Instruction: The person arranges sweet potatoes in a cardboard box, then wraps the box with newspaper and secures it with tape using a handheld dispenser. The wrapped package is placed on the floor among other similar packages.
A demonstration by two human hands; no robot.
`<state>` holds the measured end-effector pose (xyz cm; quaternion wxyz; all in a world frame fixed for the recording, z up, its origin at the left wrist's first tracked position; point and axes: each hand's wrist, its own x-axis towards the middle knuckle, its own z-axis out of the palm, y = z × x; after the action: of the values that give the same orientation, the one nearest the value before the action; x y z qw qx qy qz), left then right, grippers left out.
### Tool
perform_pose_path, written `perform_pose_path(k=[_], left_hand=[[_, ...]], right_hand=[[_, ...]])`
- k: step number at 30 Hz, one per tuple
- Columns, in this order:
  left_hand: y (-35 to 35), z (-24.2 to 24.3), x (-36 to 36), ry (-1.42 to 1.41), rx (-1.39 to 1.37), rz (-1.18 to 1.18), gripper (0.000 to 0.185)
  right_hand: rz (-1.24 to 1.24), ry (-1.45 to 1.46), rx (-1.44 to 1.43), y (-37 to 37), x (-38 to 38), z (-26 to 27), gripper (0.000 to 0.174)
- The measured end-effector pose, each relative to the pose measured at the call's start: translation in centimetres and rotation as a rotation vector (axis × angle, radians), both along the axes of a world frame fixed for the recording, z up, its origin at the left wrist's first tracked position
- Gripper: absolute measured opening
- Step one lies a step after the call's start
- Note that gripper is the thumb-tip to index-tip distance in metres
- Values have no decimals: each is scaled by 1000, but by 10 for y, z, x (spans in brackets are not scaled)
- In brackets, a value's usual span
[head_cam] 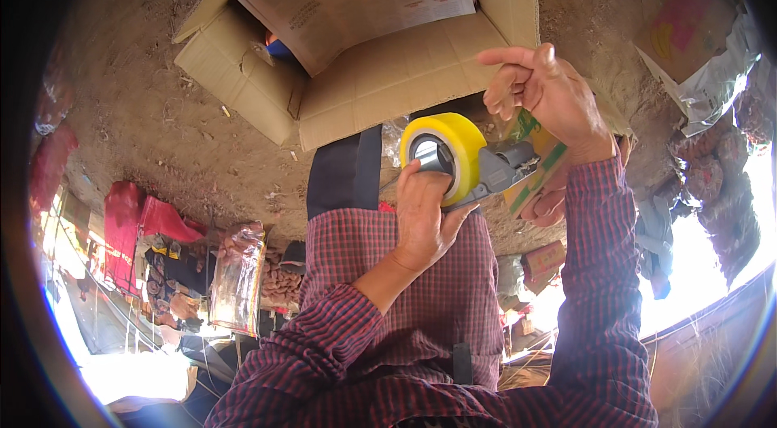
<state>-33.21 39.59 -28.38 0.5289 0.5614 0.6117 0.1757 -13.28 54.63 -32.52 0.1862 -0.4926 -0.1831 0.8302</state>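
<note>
My left hand (425, 215) grips a grey tape dispenser (495, 173) loaded with a wide roll of yellow packing tape (464, 140), its fingers hooked into the roll's core. The dispenser is held in front of my checked apron (352, 252). My right hand (546, 88) is raised beside the near right corner of an open cardboard box (400, 82), index finger extended and thumb apart, nothing in it. A printed newspaper sheet (370, 3) lies inside the box over its contents. At the box's left inner corner a bit of blue and orange (279, 47) shows from under the paper.
Bare earth (243, 118) surrounds the box. Behind my right forearm is a green and yellow printed carton (528, 191). A carton with plastic wrap (692, 33) stands at right. Red sacks (124, 228) and a clear plastic bag (238, 276) are at left.
</note>
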Motion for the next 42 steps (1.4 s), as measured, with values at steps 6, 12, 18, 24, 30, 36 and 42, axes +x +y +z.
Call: perform_pose_path(k=[6, 12, 18, 24, 30, 36, 42], left_hand=[[-2, -1, 3, -13, 28, -16, 45], [-9, 4, 8, -53, -63, 3, 45], [-7, 5, 7, 1, -191, 142, 40], [2, 6, 3, -18, -280, 256, 39], [14, 2, -10, -29, -234, 368, 39], [22, -2, -14, -78, -246, 453, 37], [32, -1, -21, -85, -185, 517, 33]], right_hand=[[-141, -57, 147, -9, 14, 12, 61], [-13, -314, 126, 0, 6, -25, 49], [502, -701, 111, 13, -16, -119, 50], [434, -1036, 209, 8, -28, -228, 56], [618, -1133, 1036, 63, -70, -232, 51], [789, -1380, 1243, 121, -102, -259, 44], [1304, -1374, 887, 132, -106, -248, 55]])
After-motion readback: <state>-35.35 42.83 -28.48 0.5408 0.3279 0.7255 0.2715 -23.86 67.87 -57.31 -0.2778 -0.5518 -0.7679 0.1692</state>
